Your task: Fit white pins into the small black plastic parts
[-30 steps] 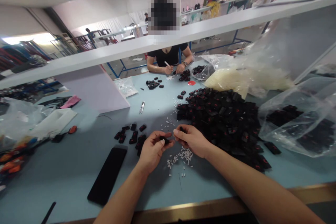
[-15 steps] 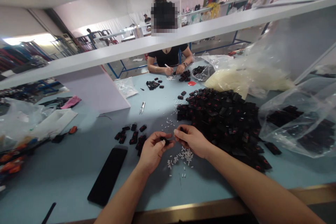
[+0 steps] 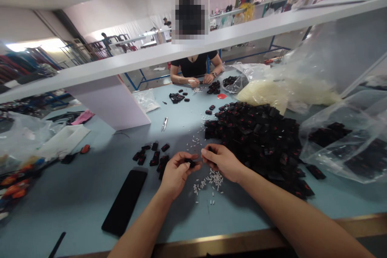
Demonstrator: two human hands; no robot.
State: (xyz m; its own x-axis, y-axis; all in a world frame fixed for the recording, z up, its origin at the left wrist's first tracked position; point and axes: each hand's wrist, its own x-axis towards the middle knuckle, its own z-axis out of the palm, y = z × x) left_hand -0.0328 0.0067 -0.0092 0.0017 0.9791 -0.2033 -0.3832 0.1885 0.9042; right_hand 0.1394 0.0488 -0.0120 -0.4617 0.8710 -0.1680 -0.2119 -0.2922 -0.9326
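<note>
Between the thumb and fingers of my left hand (image 3: 177,173) is a small black piece (image 3: 191,163), partly covered by them. My right hand (image 3: 223,162) is closed in a pinch just to the right of it; a dark bit shows by its fingers, too small to make out. A gap separates the two hands. Below them lies a scatter of tiny white pieces (image 3: 215,178). Several black pieces with red marks (image 3: 155,158) lie to the left of my left hand. A large heap of similar black pieces (image 3: 254,137) rises beyond my right hand.
A black phone-like slab (image 3: 125,201) lies left of my left forearm. Thread snips (image 3: 165,123) rest farther back beside a white divider (image 3: 111,105). Clear plastic bags (image 3: 347,141) stand at the right. Across the table, a person in black (image 3: 193,66) handles small pieces under a white shelf (image 3: 151,56).
Both hands stay almost where they were, with the piece still in my left fingers. The view shifts slightly. Across the table, the person's hands have moved a little.
</note>
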